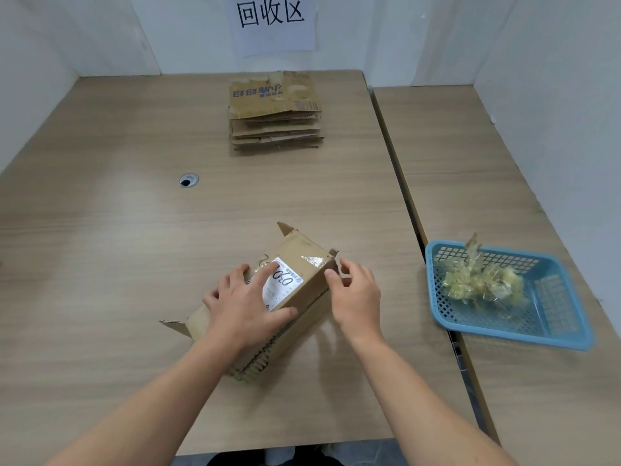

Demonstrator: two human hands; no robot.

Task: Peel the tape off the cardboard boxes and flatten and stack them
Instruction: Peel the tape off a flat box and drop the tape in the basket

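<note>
Left grip [247, 297] spread flat, pressing the box [307, 297] to the surface [134, 230] near me; right grip [353, 287] pinches tape [315, 260] at its far corner, so I should peel low and slow, box pinned.

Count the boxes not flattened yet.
1. The box sits near the middle of the table, left hand pressing its top, right hand pinching its end flap. The stack at the far edge is all flat. Others may be out of view.
</note>
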